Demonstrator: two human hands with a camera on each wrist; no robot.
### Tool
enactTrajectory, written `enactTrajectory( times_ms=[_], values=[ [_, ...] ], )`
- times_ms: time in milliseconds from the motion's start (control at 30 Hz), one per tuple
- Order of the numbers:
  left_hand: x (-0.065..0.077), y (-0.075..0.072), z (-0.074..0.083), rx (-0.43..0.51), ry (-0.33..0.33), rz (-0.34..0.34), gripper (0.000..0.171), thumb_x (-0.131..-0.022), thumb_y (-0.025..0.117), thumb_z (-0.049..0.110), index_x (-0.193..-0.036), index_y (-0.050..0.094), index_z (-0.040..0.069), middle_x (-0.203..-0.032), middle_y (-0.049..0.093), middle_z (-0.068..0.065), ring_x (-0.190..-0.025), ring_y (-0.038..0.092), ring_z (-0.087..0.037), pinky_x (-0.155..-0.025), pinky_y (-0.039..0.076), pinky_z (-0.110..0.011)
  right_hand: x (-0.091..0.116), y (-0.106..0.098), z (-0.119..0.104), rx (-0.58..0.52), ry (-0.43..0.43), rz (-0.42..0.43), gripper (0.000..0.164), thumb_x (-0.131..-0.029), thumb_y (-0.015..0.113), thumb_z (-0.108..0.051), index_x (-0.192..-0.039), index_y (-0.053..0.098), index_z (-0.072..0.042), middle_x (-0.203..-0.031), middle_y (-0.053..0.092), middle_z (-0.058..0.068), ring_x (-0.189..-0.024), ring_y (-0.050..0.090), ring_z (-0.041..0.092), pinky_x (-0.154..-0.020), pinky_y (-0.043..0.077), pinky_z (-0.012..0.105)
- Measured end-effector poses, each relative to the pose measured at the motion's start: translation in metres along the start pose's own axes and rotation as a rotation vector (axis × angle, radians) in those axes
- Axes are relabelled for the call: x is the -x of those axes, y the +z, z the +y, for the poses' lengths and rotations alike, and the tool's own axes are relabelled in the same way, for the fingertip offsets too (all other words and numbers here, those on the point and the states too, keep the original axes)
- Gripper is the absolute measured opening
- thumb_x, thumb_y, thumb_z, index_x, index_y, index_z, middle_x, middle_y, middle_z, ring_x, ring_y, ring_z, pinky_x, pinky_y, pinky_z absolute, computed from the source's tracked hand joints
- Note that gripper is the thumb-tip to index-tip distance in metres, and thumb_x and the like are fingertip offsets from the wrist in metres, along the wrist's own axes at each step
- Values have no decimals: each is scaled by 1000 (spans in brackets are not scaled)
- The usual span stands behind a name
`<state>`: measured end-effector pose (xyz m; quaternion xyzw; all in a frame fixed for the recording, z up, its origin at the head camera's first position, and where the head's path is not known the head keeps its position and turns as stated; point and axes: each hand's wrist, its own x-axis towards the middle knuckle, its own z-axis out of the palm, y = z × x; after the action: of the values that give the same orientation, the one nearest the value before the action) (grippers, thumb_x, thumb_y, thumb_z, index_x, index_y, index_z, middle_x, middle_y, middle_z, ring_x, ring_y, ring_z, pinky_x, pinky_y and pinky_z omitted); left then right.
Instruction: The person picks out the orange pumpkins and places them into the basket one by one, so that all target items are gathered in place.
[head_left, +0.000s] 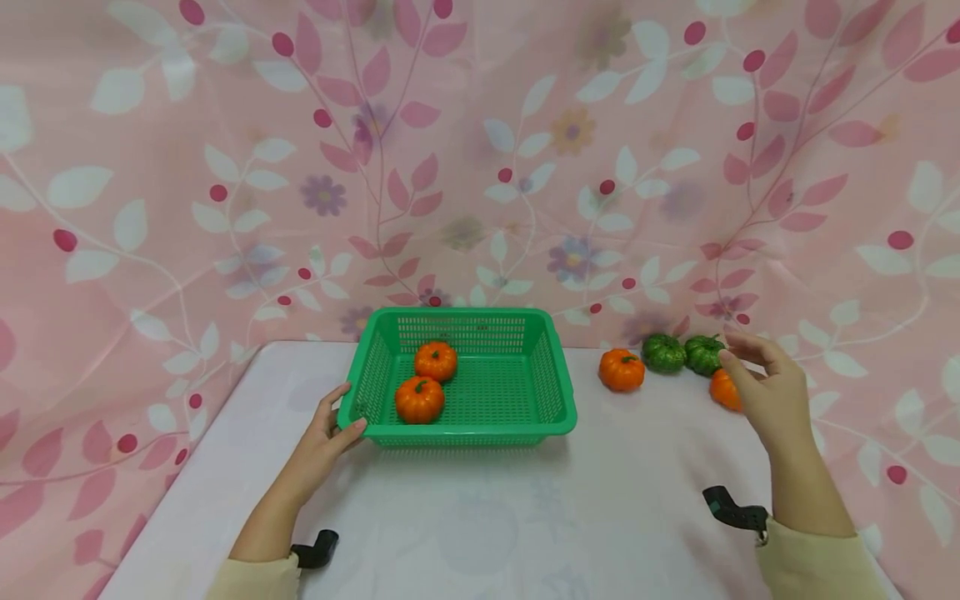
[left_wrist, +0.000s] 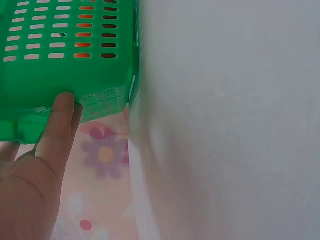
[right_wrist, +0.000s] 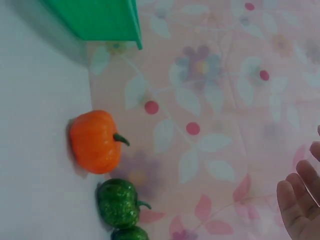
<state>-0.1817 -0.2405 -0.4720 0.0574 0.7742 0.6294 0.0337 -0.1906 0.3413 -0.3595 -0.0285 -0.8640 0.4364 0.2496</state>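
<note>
At the left front corner of a green plastic basket (head_left: pixel 480 430), my left hand (head_left: pixel 311 458) holds the rim and wall between thumb and fingers. The left wrist view shows a digit against the basket's slotted wall (left_wrist: pixel 65 75). Inside the basket sit two small orange pumpkins (head_left: pixel 420 401), close together at its left side. My right hand (head_left: pixel 772 396) hovers at the far right with nothing in it, fingers loosely bent. It partly covers an orange pumpkin (head_left: pixel 725 390). Beside that are two green pumpkins (head_left: pixel 663 353) and another orange pumpkin (head_left: pixel 622 370).
A white cloth covers the table (head_left: pixel 480 517). Behind it hangs a pink floral curtain (head_left: pixel 480 167), close to the table's back edge. The loose pumpkins stand near that edge, right of the basket. Black camera mounts (head_left: pixel 735 510) stick out from both wrists.
</note>
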Motion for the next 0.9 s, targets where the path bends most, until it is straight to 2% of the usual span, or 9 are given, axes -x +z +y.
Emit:
enactTrajectory(
  times_ms=[167,300,400,600,800,900],
  values=[
    [0,0,1,0,-1,-1,75,-104,56,19,-161,8,18,-145,39,-30,-127,50,-40,-100,50,-30,-10,-3,17,2,98,38,42,-100,63,-30,-134,62,-6,-102,59,-25,-100,50,-7,-81,43,2],
    [0,0,2,-1,-2,-6,75,-105,56,20,-161,7,18,-146,38,-30,-129,49,-41,-102,48,-35,-16,-4,27,47,177,41,49,-100,60,-40,-138,60,-9,-112,59,-17,-104,46,-4,-98,43,17],
    [1,0,3,-2,-1,-8,75,-105,56,20,-161,6,18,-146,38,-30,-129,49,-40,-103,47,-37,-18,-5,35,73,185,45,52,-99,59,-44,-139,60,-10,-116,60,-12,-103,46,-4,-98,42,22],
    [1,0,2,3,-4,-12,75,-105,56,20,-161,6,19,-147,38,-30,-130,48,-41,-104,47,-39,-24,-4,57,92,187,66,53,-98,61,-43,-136,60,-7,-117,63,-3,-99,47,-6,-76,42,5],
    [0,-1,0,-10,-8,-10,75,-105,56,20,-161,7,18,-147,37,-30,-129,50,-40,-103,48,-38,-31,-2,73,105,218,66,55,-99,61,-42,-137,58,-3,-119,61,3,-95,46,-8,-74,41,3],
    [-1,-1,-2,-15,-14,-8,75,-105,56,21,-161,7,18,-147,38,-29,-127,51,-37,-102,49,-34,-33,0,81,124,235,56,55,-99,60,-42,-137,58,-3,-123,60,9,-96,47,-3,-73,41,4]
  ],
)
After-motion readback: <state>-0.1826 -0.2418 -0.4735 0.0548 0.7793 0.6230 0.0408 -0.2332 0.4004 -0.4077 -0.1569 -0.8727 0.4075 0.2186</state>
